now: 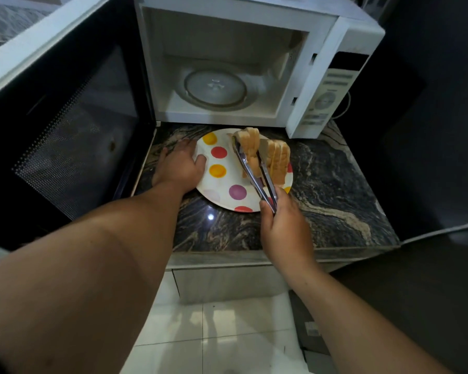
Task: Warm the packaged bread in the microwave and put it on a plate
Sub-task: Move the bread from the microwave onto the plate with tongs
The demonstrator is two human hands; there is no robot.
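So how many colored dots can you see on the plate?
7 at least. On the plate: yellow top left, red below it, orange below that, purple lower middle, red at the bottom rim, red and yellow slivers at the right rim. The bread and tongs may hide more.

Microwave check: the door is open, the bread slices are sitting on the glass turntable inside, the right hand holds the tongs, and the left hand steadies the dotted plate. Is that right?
Not quite. In the head view the turntable in the microwave is bare; the bread slices stand on the dotted plate on the counter in front. The rest holds: door open, right hand holds the tongs, left hand steadies the plate.
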